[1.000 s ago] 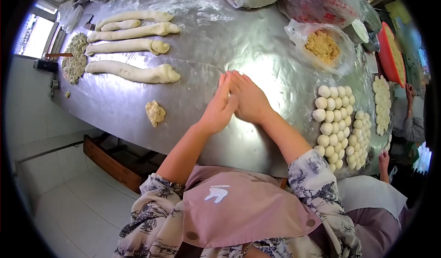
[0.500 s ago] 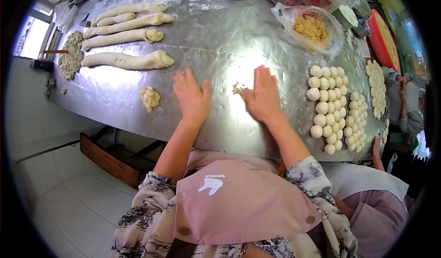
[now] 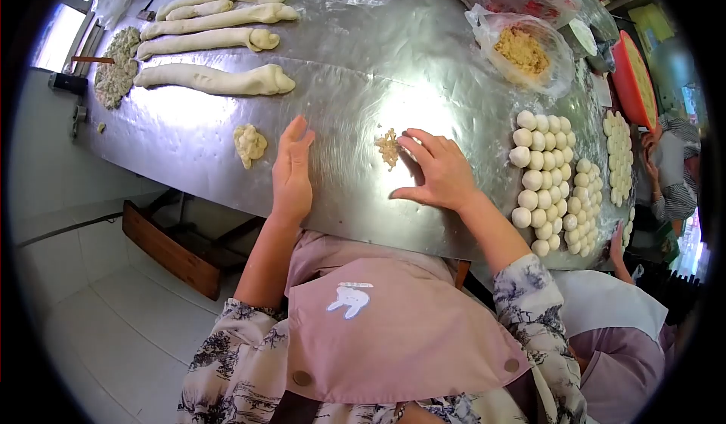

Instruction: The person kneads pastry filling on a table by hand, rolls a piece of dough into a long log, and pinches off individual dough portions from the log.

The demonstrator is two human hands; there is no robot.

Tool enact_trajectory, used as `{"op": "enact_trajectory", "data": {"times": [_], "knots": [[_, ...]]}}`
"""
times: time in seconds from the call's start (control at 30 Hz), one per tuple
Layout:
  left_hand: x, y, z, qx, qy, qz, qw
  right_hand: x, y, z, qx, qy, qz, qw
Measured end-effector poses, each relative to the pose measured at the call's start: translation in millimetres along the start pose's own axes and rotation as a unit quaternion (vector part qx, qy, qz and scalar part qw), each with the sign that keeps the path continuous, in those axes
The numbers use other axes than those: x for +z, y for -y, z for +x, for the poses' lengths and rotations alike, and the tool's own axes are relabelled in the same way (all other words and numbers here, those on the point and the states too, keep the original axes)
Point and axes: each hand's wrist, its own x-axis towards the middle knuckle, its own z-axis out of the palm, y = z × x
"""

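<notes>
My left hand is open, its edge turned down over the metal table, with nothing in it. To its left lies a small lumpy piece of dough. My right hand is open too, thumb and fingers spread apart, its fingertips beside a small patch of brownish crumbs on the table. Whether the fingertips touch the crumbs I cannot tell. Farther left, a thick dough roll lies crosswise, with several thinner dough ropes behind it.
Rows of white dough balls stand at the right, with flattened dough pieces beyond them. A plastic bag of yellow crumbly filling and a red basin are at the back right. Another person's hand rests at the table edge.
My left hand has turned from palm-down to on edge and shifted left. My right hand has gone from flat to curved with spread fingers, and more of the crumbs shows. The view has tilted slightly.
</notes>
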Motion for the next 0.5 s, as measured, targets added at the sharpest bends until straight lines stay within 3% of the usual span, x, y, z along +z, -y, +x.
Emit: {"op": "enact_trajectory", "data": {"times": [0.13,0.17,0.27,0.3,0.43,0.5], "knots": [[7.3,-3.5,-9.5,0.015,0.004,-0.023,1.0,30.5,0.7,37.5,0.003,0.03,-0.003,1.0],[7.9,-3.5,-10.5,0.03,0.006,-0.031,0.999,40.0,-0.9,47.2,-0.033,-0.015,-0.025,0.999],[2.0,-6.3,-12.6,0.029,0.028,-0.022,0.999,52.2,-5.4,60.8,0.008,-0.022,-0.041,0.999],[0.0,-6.1,-12.0,0.029,0.028,-0.029,0.999,56.1,-8.2,65.7,-0.02,-0.076,-0.055,0.995],[1.2,-3.5,-12.2,0.006,0.005,-0.075,0.997,70.8,-21.4,77.0,-0.024,-0.106,-0.12,0.987],[4.0,-5.3,-14.8,-0.012,-0.005,-0.068,0.998,72.5,-27.2,82.0,0.04,-0.078,-0.145,0.986]]}}
